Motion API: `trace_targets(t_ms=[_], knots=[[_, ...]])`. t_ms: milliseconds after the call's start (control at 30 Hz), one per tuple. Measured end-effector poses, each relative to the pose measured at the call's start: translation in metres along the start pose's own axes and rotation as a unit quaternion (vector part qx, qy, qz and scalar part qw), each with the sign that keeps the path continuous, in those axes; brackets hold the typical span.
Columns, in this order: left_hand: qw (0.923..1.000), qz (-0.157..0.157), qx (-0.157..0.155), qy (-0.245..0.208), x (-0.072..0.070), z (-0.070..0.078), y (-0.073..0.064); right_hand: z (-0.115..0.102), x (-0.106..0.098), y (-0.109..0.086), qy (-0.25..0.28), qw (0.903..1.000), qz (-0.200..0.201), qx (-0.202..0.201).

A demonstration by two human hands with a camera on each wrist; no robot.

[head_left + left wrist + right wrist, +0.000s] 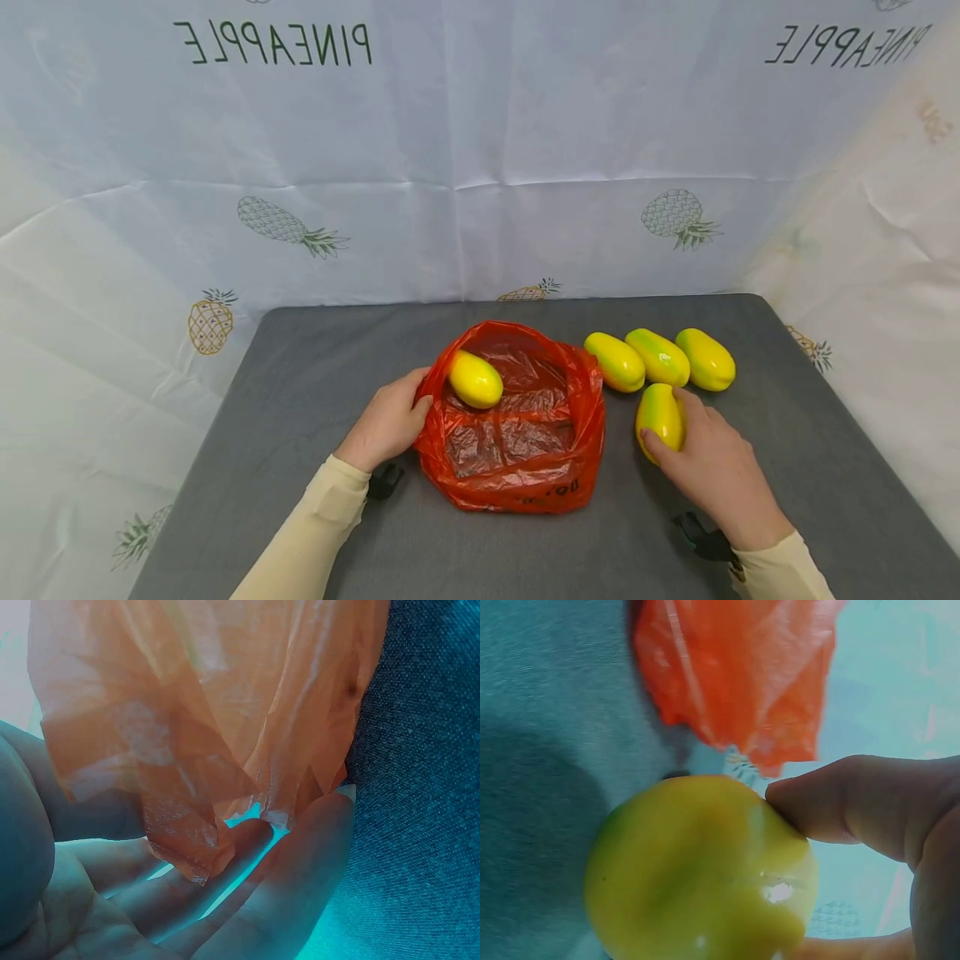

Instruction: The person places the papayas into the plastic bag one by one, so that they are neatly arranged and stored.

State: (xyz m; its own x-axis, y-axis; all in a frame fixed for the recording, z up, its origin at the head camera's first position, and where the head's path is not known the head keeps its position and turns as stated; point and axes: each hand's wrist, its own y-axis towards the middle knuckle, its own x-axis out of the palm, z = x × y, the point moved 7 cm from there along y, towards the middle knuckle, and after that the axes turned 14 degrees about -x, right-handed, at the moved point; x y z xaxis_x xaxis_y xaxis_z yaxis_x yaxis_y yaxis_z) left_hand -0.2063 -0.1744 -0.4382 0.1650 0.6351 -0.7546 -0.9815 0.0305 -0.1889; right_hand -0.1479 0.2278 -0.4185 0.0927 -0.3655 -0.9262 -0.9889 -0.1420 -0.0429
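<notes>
A red plastic bag (510,496) stands with its mouth spread wide on the grey table. One yellow mango (476,380) lies inside it, toward the left wall. My left hand (390,421) pinches the bag's left rim; in the left wrist view the thin plastic (187,825) runs between thumb and fingers. To the right of the bag, my right hand (716,462) grips a yellow-green mango (660,421), thumb on the near side and fingers over the far side. The right wrist view shows this mango (697,877) close up, with the bag just beyond it.
Behind the right hand, three more mangoes (657,357) lie side by side near the table's (337,350) back right. A white cloth (457,242) printed with pineapples hangs behind the table and along its sides.
</notes>
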Motion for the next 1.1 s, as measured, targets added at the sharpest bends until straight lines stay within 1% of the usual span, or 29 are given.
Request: trace_targets(t_ms=[100, 300, 500, 567, 700, 833, 1100], knots=[[1.0, -0.001, -0.004, 0.0, -0.001, -0.002, 0.0, -0.008, -0.007, -0.001, -0.007, 0.9998, 0.011, -0.015], [1.0, -0.002, -0.007, 0.001, -0.001, -0.005, 0.001, -0.029, -0.025, 0.0, -0.017, 0.9972, 0.047, -0.055], [1.0, 0.0, -0.005, -0.002, 0.0, -0.006, 0.001, -0.051, -0.04, 0.009, -0.01, 0.9956, 0.056, -0.075], [1.0, -0.001, -0.006, -0.003, 0.0, -0.006, 0.002, -0.061, -0.043, 0.013, -0.008, 0.9944, 0.06, -0.087], [0.9999, -0.006, -0.009, -0.006, 0.001, -0.006, 0.002, -0.081, -0.045, 0.021, 0.003, 0.9916, 0.064, -0.112], [1.0, -0.003, -0.005, -0.006, 0.0, -0.004, 0.002, -0.1, -0.043, 0.029, 0.017, 0.9886, 0.064, -0.135], [0.9999, 0.011, 0.004, -0.007, -0.003, -0.001, 0.002, -0.125, -0.032, 0.039, 0.029, 0.9832, 0.068, -0.167]])
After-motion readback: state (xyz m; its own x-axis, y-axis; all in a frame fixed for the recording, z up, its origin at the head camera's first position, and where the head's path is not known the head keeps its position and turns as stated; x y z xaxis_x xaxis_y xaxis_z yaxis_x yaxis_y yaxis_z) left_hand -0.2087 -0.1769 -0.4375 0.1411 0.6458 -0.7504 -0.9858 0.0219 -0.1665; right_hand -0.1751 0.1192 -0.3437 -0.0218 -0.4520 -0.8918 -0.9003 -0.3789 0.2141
